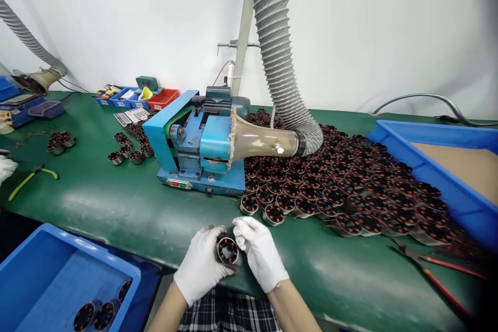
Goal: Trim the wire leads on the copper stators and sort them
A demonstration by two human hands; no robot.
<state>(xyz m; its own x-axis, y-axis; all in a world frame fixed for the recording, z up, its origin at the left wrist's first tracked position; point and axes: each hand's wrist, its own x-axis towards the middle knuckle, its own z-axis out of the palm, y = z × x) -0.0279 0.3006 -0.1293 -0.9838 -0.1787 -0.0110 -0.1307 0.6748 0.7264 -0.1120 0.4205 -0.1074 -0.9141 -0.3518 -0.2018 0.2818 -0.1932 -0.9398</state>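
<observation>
In a white glove, my left hand (200,264) is wrapped round a motor stator (227,250), a metal ring with dark and copper-coloured windings inside. The ring's open end faces up toward me, over the front edge of the green table. Just to its right is my right hand (259,251), also gloved, with thumb and fingers pinched together close to the stator's rim. Anything between those fingertips is too small to make out. A blue machine (198,140) with a clear funnel (264,140) stands on the table beyond both hands.
Many stators (330,181) cover the right of the green table (163,233). Red-handled pliers (431,270) lie at right, green-handled cutters (33,179) at left. One blue bin (70,249) at lower left holds several stators; another blue bin (447,161) is at right. A grey hose (276,46) hangs overhead.
</observation>
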